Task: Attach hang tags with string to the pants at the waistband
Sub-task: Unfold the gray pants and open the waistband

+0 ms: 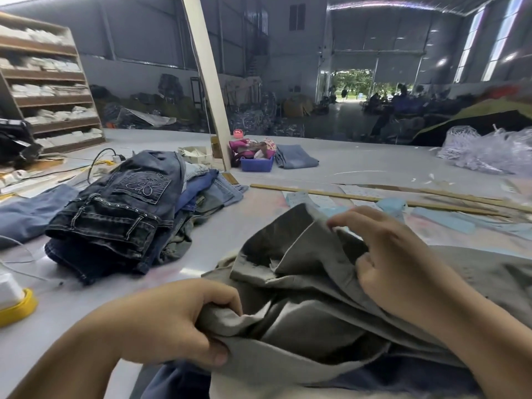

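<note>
Bunched grey pants (311, 298) lie at the near table (86, 289) edge, the left hand (169, 321) pinching one fold, the right hand (394, 254) gripping another, so this looks like hunting the waistband; next, expose it and fetch a tag, none being held.

We have a pair of grey-olive pants (311, 286) bunched in front of us at the near edge of the pale counter (72, 286). The cloth is crumpled into loose folds, one flap standing up and turned back so a darker inner face shows. Our left hand (172, 321) grips the near edge of the fabric, thumb on top; our right hand (394, 263) rests on the folds with its fingers curled into them. Whether the held part is the waistband, we cannot tell.
</note>
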A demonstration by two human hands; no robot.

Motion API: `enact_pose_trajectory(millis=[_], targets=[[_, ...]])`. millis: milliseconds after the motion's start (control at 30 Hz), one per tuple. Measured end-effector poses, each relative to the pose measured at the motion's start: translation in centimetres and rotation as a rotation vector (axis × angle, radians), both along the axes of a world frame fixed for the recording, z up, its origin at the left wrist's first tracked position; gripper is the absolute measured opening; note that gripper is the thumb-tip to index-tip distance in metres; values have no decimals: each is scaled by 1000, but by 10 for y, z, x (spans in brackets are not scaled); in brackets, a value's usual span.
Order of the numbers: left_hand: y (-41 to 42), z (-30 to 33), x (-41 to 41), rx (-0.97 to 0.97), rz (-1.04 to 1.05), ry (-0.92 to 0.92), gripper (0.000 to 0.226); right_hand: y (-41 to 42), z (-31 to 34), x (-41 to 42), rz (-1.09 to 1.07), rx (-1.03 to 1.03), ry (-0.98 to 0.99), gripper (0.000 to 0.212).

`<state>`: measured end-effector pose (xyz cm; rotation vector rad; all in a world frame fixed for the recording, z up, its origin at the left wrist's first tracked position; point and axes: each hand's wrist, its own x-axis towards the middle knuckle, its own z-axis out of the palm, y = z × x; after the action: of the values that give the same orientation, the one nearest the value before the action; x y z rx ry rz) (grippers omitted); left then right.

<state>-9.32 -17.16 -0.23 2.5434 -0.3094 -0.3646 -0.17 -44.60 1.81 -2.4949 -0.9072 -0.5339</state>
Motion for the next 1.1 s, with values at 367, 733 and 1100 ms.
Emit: enact_pose_trajectory(millis=[367, 733, 1100], targets=[[-15, 3, 28, -223, 267, -73, 40, 60, 2, -8, -95, -383, 356, 67], [-25, -19, 43, 136, 423, -405, 81, -1, -39, 4, 104, 686, 1008, 30], [-50, -14, 42, -31, 19, -294, 54, -5, -51, 3, 47, 1281, 1170, 55]])
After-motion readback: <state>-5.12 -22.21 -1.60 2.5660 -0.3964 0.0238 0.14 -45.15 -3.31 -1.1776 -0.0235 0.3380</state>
